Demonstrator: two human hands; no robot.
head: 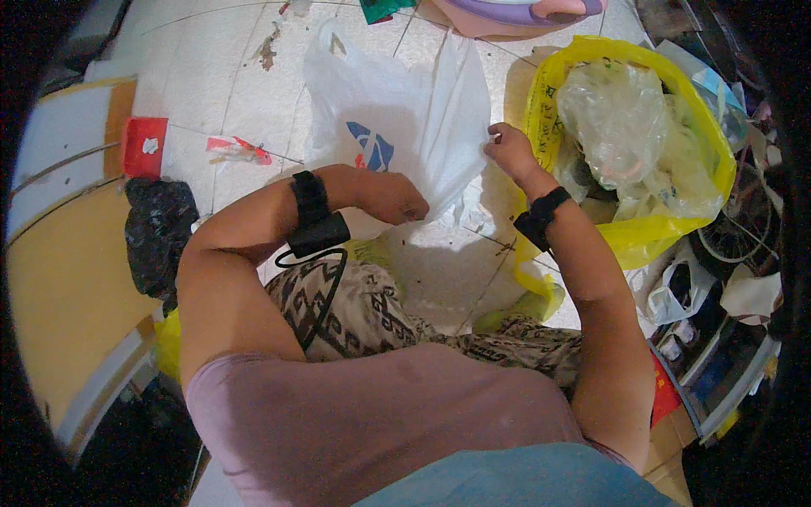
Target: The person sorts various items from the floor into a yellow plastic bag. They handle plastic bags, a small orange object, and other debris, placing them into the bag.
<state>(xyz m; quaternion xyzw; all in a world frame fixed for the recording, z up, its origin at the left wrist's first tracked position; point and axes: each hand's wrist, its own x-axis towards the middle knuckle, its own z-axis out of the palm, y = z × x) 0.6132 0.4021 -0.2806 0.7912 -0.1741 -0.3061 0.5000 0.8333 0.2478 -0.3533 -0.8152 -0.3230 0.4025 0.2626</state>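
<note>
A white plastic carrier bag (393,95) with a blue and red print lies spread out before me, its handles pointing away. My left hand (396,199) is closed on the bag's near edge, with the fingertips partly hidden. At the bag's right edge, my right hand (512,155) pinches the plastic between thumb and fingers. Folds run through the plastic between the two hands. Just right of my right hand stands a large yellow plastic bag (728,165), wide at the mouth. Crumpled clear plastic bags (611,120) fill it.
A black plastic bag (159,234) and a red box-like object (144,147) sit at left beside a wooden panel (76,253). A torn red-and-white wrapper (239,151) lies on the tiled floor (209,63). A pink and purple basin (507,16) is at the top; a spoked wheel (738,218) is at right.
</note>
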